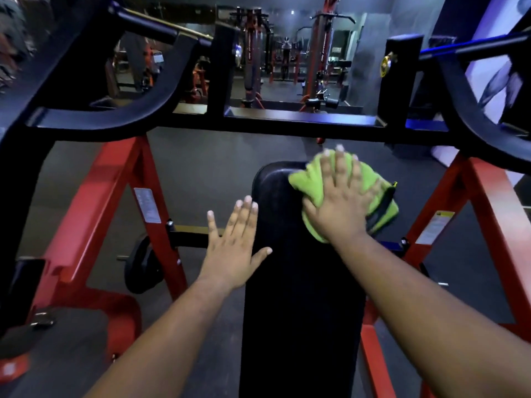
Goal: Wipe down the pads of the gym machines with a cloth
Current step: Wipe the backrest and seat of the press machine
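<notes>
A long black bench pad [298,282] runs away from me in the middle of the head view. A lime-green cloth [313,179] lies on its far right end. My right hand [342,202] presses flat on the cloth with straight, spread fingers. My left hand [235,242] is flat and spread at the pad's left edge, thumb over the pad, holding nothing. Part of the cloth hangs over the pad's right side.
The pad sits in a red frame, with one leg [94,214] at left and one leg [485,208] at right. Black press arms and a crossbar [287,124] span above the far end. A weight plate [143,265] hangs at lower left. More machines stand behind.
</notes>
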`<state>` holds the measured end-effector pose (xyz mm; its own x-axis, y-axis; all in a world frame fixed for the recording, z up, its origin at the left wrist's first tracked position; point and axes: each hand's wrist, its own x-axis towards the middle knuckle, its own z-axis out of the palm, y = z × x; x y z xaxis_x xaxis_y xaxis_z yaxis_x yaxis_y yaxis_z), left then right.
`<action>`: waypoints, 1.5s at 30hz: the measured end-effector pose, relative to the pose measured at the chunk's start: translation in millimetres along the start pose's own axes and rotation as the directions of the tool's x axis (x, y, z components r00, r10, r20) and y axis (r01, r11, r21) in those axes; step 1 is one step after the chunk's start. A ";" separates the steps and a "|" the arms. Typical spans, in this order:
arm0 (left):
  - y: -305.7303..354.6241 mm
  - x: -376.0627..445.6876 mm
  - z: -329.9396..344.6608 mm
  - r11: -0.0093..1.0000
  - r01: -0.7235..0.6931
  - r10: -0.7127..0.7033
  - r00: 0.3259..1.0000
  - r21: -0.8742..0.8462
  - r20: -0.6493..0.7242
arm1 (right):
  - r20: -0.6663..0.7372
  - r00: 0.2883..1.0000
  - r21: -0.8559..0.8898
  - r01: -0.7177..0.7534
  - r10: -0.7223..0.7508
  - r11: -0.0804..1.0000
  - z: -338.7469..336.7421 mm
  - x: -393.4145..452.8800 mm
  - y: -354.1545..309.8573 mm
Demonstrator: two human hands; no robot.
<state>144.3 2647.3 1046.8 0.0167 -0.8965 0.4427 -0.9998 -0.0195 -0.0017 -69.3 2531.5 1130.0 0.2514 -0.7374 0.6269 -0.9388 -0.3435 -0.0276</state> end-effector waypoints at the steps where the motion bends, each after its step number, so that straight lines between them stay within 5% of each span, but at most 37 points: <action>1: -2.9 -5.5 3.2 1.000 0.022 -0.023 0.999 -0.023 -0.032 | 0.009 1.000 0.019 0.001 -0.001 1.000 -0.6 6.7 -25.4; 5: -2.7 -18.9 7.6 0.975 0.162 -0.180 0.977 -0.150 -0.115 | 0.080 0.923 -0.097 0.383 -0.376 0.919 -1.1 5.1 -93.4; 8: -0.1 -22.9 0.3 0.967 0.204 -0.221 0.969 -0.154 -0.109 | 0.066 0.864 -0.145 0.504 -0.500 0.851 -0.1 -1.3 -59.1; 14: 1.7 -27.3 -3.0 0.989 0.143 -0.144 0.989 -0.048 -0.014 | 0.116 0.936 -0.158 0.346 -0.331 0.925 35.1 -133.0 28.0; 16: -0.3 -38.9 6.0 0.989 0.147 -0.146 0.989 -0.033 0.024 | 0.167 0.866 -0.188 0.497 -0.471 0.847 48.9 -163.8 11.3; 19: -7.0 -52.6 18.1 0.988 0.155 -0.156 0.987 0.011 0.045 | 0.141 0.756 -0.167 0.655 -0.640 0.737 37.4 -101.9 -11.9; 23: -3.6 -59.3 26.6 0.993 0.100 -0.101 0.995 0.062 0.025 | 0.005 0.955 -0.091 0.296 -0.297 0.951 2.6 0.6 -63.4; 25: -1.9 -59.6 26.3 0.993 0.112 -0.113 0.993 0.031 0.035 | -0.010 0.968 -0.068 0.249 -0.250 0.966 4.7 -7.2 -81.2; 28: -9.3 -69.9 30.7 0.986 0.162 -0.156 0.981 -0.042 0.115 | 0.001 0.904 -0.081 0.426 -0.427 0.901 35.0 -83.7 -70.3; 31: -21.5 -87.1 37.4 0.989 0.114 -0.082 0.954 -0.095 0.288 | 0.161 0.787 -0.127 0.615 -0.596 0.778 63.0 -179.3 -51.1; 34: -33.6 -92.6 32.2 0.988 0.022 0.031 0.942 -0.152 0.334 | 0.175 0.674 -0.192 0.738 -0.717 0.647 57.1 -149.9 -35.2; 37: -36.6 -73.9 19.5 0.972 0.042 0.021 0.964 -0.232 0.264 | 0.042 0.901 -0.194 0.431 -0.431 0.881 23.9 -63.9 -49.9; 39: -36.1 -63.7 13.9 0.956 0.045 0.012 0.981 -0.290 0.192 | 0.006 0.966 -0.106 0.257 -0.258 0.961 18.7 -50.0 -73.6; 41: -35.4 -62.5 13.3 0.948 0.016 0.035 0.987 -0.318 0.155 | -0.005 0.943 -0.088 0.331 -0.333 0.939 37.9 -89.7 -92.3; 45: -30.6 -75.7 16.0 0.968 -0.052 0.095 0.981 -0.245 0.167 | 0.126 0.775 -0.126 0.632 -0.620 0.765 86.5 -207.8 -71.4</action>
<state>173.8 2708.7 999.0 -0.0773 -0.9556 0.2845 -0.9713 0.1365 0.1948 -34.2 2659.0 934.4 0.8062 -0.4319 0.4043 -0.5885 -0.6554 0.4733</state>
